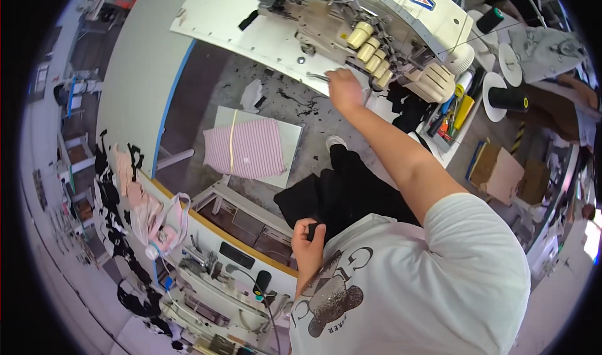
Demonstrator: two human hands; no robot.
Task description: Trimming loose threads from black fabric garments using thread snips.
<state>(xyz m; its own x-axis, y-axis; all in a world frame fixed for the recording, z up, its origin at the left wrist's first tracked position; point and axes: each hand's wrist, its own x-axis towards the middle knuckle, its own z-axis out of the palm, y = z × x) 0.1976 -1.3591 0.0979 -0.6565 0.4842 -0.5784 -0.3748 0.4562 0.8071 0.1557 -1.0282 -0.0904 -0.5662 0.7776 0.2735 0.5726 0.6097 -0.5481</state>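
While the right hand (345, 92) holds tweezers (317, 76), the left (306, 247) grips something black (311, 231).

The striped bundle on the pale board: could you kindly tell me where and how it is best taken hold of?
Probably by its two ends, from above, on either side of the yellow band. The bundle lies flat and is longer than wide, and its left end seems to overhang the board, so its underside may be reachable there. The narrow band looks a poorer hold.
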